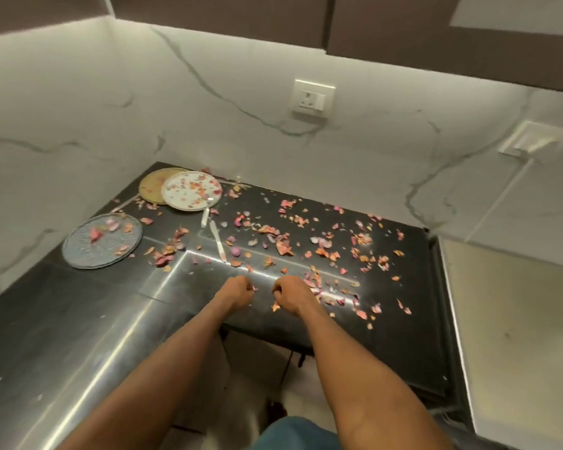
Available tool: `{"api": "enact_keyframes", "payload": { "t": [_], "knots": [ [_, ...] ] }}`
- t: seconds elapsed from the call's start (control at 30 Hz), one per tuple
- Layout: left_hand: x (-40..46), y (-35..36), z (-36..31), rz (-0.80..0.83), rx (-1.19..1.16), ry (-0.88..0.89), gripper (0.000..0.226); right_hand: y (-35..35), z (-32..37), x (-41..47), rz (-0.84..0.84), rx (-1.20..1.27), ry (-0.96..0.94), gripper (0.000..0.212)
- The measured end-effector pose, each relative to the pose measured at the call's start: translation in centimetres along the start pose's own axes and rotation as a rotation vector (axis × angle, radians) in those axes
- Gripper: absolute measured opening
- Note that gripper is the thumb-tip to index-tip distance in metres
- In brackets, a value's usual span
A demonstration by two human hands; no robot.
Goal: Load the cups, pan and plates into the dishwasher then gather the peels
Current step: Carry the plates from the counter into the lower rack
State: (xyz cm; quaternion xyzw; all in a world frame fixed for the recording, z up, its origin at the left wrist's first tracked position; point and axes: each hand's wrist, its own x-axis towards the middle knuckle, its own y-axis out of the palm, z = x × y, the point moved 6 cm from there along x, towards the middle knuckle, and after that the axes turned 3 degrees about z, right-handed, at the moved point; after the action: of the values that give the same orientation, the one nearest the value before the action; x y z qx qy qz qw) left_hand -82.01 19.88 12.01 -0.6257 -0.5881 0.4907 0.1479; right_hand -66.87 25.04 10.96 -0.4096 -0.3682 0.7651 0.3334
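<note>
1. We are seeing three plates lying at the bench's [78,303] far left: a grey plate [102,241], a gold plate [153,186] and a white plate [190,190], the white overlapping the gold.
2. Our left hand [238,292] is curling near the front edge, seemingly pinching a scrap.
3. Our right hand [290,293] is curling just beside it; whether it grips anything we cannot tell.
4. Peels [322,245] are lying scattered rightward to the bench's end.

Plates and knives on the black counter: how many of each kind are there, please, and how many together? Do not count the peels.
Plates: 3, a blue-grey plate, a yellow plate and a white plate that overlaps the yellow one.
Knives: 2, a knife lying on the counter and a small knife leaning at the white plate's edge.
Total: 5.
</note>
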Motion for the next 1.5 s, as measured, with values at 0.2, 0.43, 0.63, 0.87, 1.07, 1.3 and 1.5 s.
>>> {"api": "enact_keyframes", "payload": {
  "t": [0.2, 0.43, 0.63, 0.87, 1.07, 1.3, 1.5],
  "knots": [
    [2.8, -4.1, 2.6, -0.091, -0.094, -0.094, 0.016, -1.7, 4.2, 5.9, 0.042, -0.058, -0.153, 0.023],
    [5.4, -4.7, 6.4, -0.156, -0.211, -0.186, 0.017, -0.6, 6.4, 11.5, 0.097, -0.041, -0.185, 0.023],
    [7.3, -4.4, 10.1, -0.191, -0.288, -0.281, 0.017, 1.6, 7.9, 14.7, 0.124, 0.070, -0.132, 0.017],
    [11.8, -6.5, 13.2, -0.227, -0.315, -0.323, 0.015, 2.4, 11.6, 19.7, 0.161, -0.002, -0.206, 0.018],
    [16.6, -8.4, 14.0, -0.253, -0.341, -0.325, 0.015, 2.9, 13.3, 22.8, 0.151, -0.049, -0.206, 0.012],
    [20.8, -10.7, 15.0, -0.328, -0.334, -0.364, 0.021, 4.0, 13.9, 24.5, 0.138, -0.081, -0.218, 0.016],
    [24.3, -13.2, 14.8, -0.425, -0.392, -0.426, 0.015, 4.0, 13.5, 26.5, 0.177, -0.064, -0.201, 0.025]
  ]
}}
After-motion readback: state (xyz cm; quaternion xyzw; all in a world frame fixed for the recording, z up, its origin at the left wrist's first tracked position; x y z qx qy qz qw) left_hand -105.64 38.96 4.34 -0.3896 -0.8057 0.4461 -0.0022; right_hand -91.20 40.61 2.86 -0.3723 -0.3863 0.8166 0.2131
